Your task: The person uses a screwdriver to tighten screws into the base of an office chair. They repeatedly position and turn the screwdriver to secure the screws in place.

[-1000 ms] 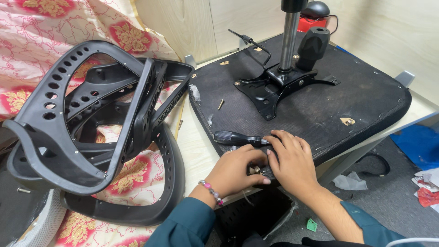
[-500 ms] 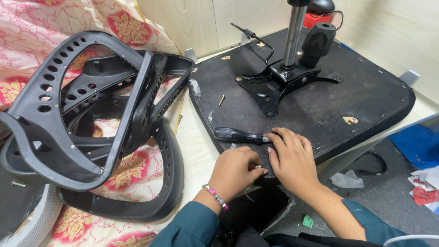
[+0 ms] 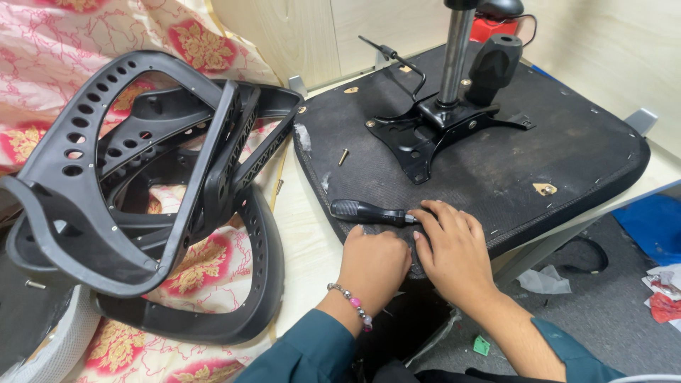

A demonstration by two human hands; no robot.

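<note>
An upturned black chair seat (image 3: pixel 567 156) lies in front of me, with a black metal mechanism plate (image 3: pixel 433 128) and a steel column (image 3: pixel 456 50) on it. A black-handled screwdriver (image 3: pixel 365 211) lies on the seat's near edge. My right hand (image 3: pixel 454 255) rests palm down on that edge, its fingertips touching the screwdriver's shaft. My left hand (image 3: pixel 372 262), a bead bracelet on its wrist, is curled at the seat's edge beside the right hand. What its fingers hold is hidden.
Black perforated plastic chair-back frames (image 3: pixel 142 184) lie stacked at the left on a floral cloth (image 3: pixel 42 42). A loose screw (image 3: pixel 343 156) lies on the seat. A wooden wall stands behind. Scraps and a blue object (image 3: pixel 656 223) lie on the grey floor at right.
Both hands stay at the seat's near edge by the screwdriver; only the view has shifted slightly.
</note>
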